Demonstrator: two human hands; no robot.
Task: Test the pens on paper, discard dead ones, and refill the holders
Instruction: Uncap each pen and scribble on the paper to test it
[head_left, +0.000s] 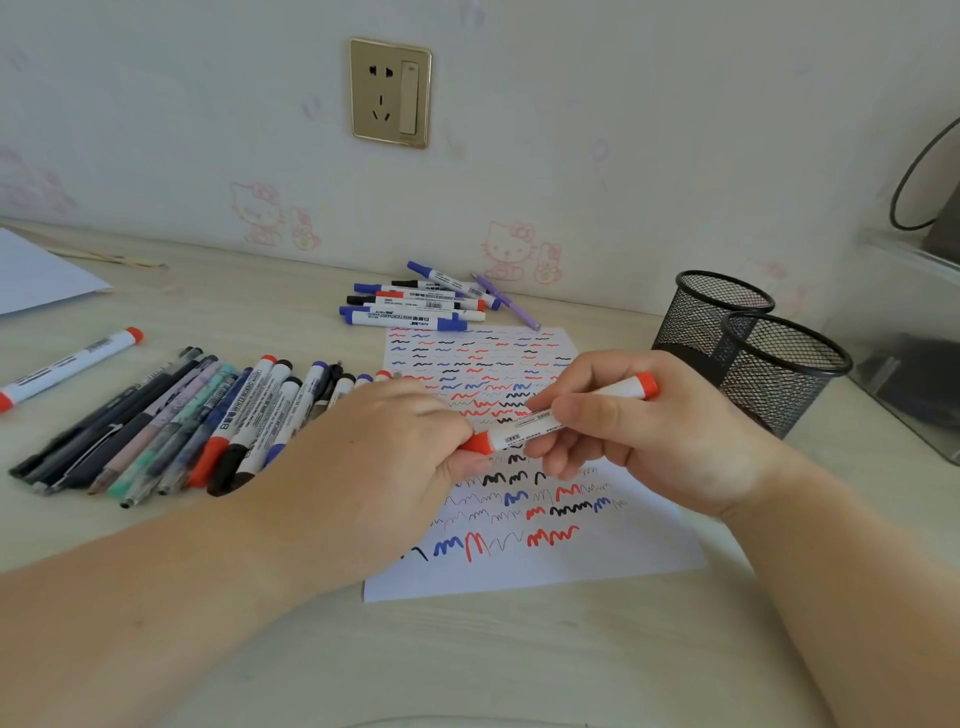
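A red-capped whiteboard marker (545, 418) hangs slanted over the scribbled test paper (519, 566). My right hand (639, 431) grips its white barrel. My left hand (384, 447) pinches the red cap end at the lower left. A row of several pens and markers (208, 415) lies to the left of the paper. A second pile of markers (421, 304) lies beyond the paper near the wall. Two black mesh holders (779, 364) stand at the right; nothing shows above their rims.
A lone red marker (72, 366) lies at the far left. White sheets (36, 275) rest at the back left. A clear plastic box (914, 332) stands at the right edge. A wall socket (390, 93) is above the desk.
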